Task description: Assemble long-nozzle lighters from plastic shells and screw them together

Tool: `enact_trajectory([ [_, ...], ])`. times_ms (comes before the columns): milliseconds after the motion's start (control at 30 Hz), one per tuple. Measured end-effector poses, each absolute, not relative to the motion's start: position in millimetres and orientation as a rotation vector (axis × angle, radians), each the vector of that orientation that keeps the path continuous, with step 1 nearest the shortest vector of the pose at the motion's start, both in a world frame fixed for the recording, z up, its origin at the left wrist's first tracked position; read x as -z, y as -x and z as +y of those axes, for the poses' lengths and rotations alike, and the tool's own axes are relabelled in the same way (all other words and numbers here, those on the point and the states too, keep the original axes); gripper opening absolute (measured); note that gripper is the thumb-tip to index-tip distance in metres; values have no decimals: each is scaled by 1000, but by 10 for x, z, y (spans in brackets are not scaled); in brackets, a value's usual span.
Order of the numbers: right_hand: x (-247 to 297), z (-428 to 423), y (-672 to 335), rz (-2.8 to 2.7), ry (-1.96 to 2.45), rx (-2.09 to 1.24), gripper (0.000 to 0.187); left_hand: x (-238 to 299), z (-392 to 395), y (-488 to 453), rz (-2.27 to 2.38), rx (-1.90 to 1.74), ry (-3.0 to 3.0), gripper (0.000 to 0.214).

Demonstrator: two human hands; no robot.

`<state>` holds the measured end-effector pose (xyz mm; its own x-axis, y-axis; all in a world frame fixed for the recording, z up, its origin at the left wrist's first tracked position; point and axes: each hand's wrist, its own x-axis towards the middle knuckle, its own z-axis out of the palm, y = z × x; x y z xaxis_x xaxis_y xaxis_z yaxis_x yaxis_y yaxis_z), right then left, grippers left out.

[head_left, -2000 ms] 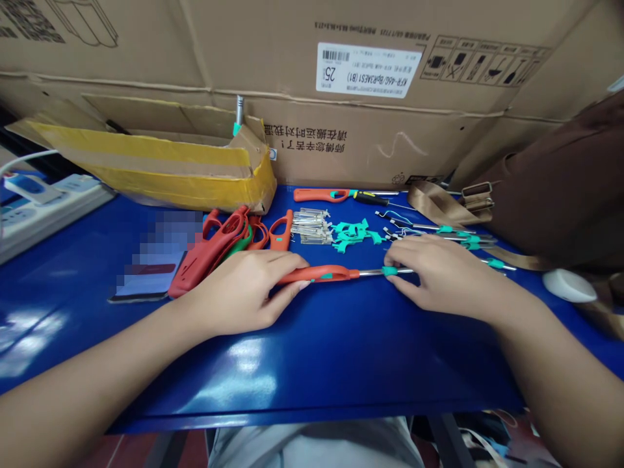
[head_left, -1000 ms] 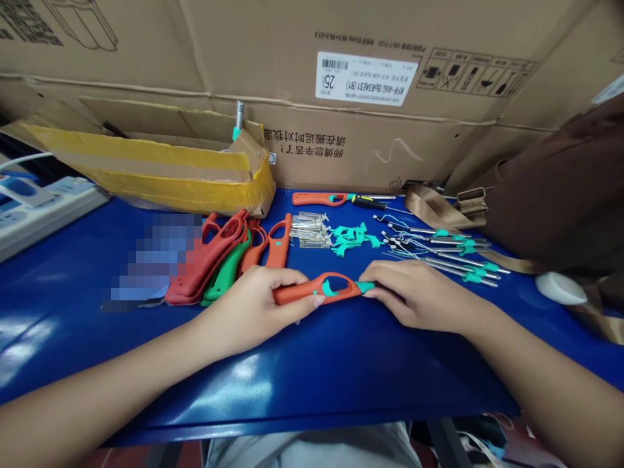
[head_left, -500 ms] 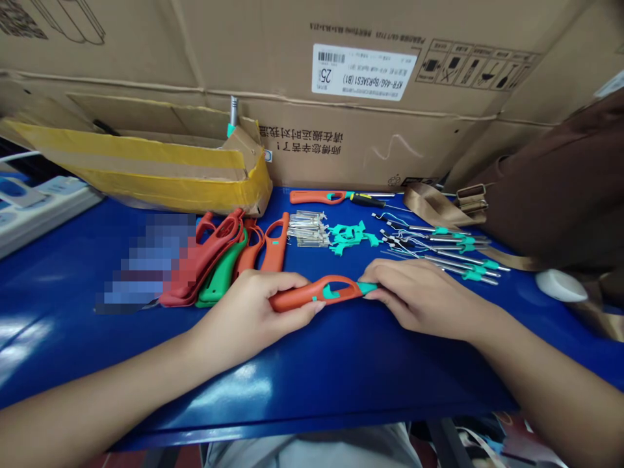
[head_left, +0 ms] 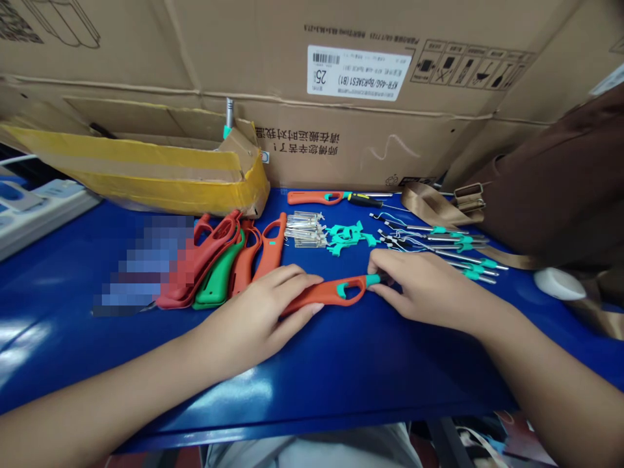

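Observation:
An orange long-nosed lighter (head_left: 331,294) with a teal trigger and teal collar lies across the space between my hands. My left hand (head_left: 273,305) is closed round its handle end, thumb along the lower side. At the other end, my right hand (head_left: 414,286) pinches the lighter by its collar and nozzle, which the fingers mostly hide. Beyond my hands are clear-and-silver parts (head_left: 306,230), a small heap of teal triggers (head_left: 348,237) and several metal nozzle rods (head_left: 439,242) with teal collars and wires. Red, orange and green handle shells (head_left: 221,266) lie left of them.
An orange lighter (head_left: 314,197) and a black-yellow screwdriver (head_left: 365,200) lie at the back. A yellow-taped carton (head_left: 195,188) stands back left, near a white power strip (head_left: 43,208). Cardboard (head_left: 234,45) walls the far side. Brown strap (head_left: 429,205) and a white rounded object (head_left: 560,285) are at right.
The lighter has shifted slightly right and turned a little. My left hand now grips it with fingers more over the top, and my right hand has slid outward along the nozzle end.

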<state>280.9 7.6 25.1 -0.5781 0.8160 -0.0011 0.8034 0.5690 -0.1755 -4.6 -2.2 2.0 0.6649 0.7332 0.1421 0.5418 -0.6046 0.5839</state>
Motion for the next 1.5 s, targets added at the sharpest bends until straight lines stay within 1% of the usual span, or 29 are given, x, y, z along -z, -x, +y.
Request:
enact_trajectory([
  [133, -264, 123, -2874, -2723, 1497, -220, 16, 17, -19, 85, 1030, -494, -2515, 35],
  [267, -264, 148, -2901, -2748, 1526, -227, 18, 57, -15, 103, 1016, -406, -2642, 31],
  [367, -287, 164, -2935, -2735, 1497, -284, 21, 63, -12, 111, 1024, -397, -2681, 32],
  [467, -322, 223, -3035, -2620, 1494, -224, 38, 51, -11, 116, 1035, -390, -2659, 31],
  [533, -318, 303, -3143, -2473, 1552, -76, 43, 46, -12, 114, 1030, -382, -2644, 28],
  [600, -272, 413, -3268, -2334, 1622, 64, 38, 48, -14, 107, 1017, -387, -2644, 28],
  [700, -143, 591, -3425, -2214, 1639, 174, 23, 57, -20, 91, 1004, -404, -2657, 27],
  [867, 4, 810, -3407, -2157, 1621, 167, 25, 42, -34, 70, 1020, -387, -2672, 28],
  [1100, -69, 1216, -3094, -2333, 1618, 107, 37, -70, -67, 61, 1085, -398, -2648, 28],
  [1300, -37, 1499, -2952, -2293, 1753, 86, 26, -134, -82, 109, 1168, -324, -2640, 24],
  [1433, -70, 1506, -2919, -2276, 1661, 84, 14, -129, -82, 113, 1168, -326, -2631, 24],
  [1500, -137, 1486, -2898, -2216, 1576, 108, 12, -120, -81, 109, 1155, -333, -2626, 24],
])
